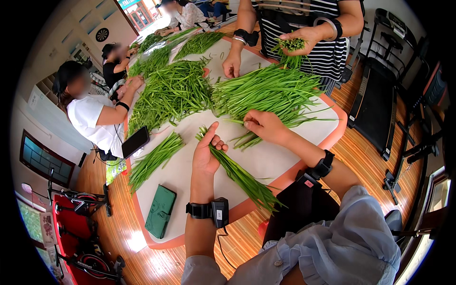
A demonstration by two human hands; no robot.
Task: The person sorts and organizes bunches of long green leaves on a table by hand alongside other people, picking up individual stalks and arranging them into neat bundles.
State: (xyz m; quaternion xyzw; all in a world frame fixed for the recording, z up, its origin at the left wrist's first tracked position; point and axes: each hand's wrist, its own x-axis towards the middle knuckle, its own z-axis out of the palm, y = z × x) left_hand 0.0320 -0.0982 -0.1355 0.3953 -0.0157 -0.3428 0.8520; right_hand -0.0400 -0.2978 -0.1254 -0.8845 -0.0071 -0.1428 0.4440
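Observation:
My left hand [207, 153] is closed round a bunch of long green chives [242, 178], its stem ends poking up by the thumb and its leaf tips hanging past the table's near edge. At the near side of a big chive pile [266, 90], my right hand [266, 125] pinches a chive stalk [233, 120] whose end sticks out left of the fingers. A few loose stalks lie below that hand. Left of my left hand, a neat chive bundle [156, 160] rests on the white table [199, 122].
A green phone case [160, 211] lies near the front edge, a black phone [135, 142] at the left edge. A tangled chive heap [173, 90] covers mid-table. Across from me a person in stripes [304, 42] holds chives; others sit at the left. A treadmill [375, 102] stands right.

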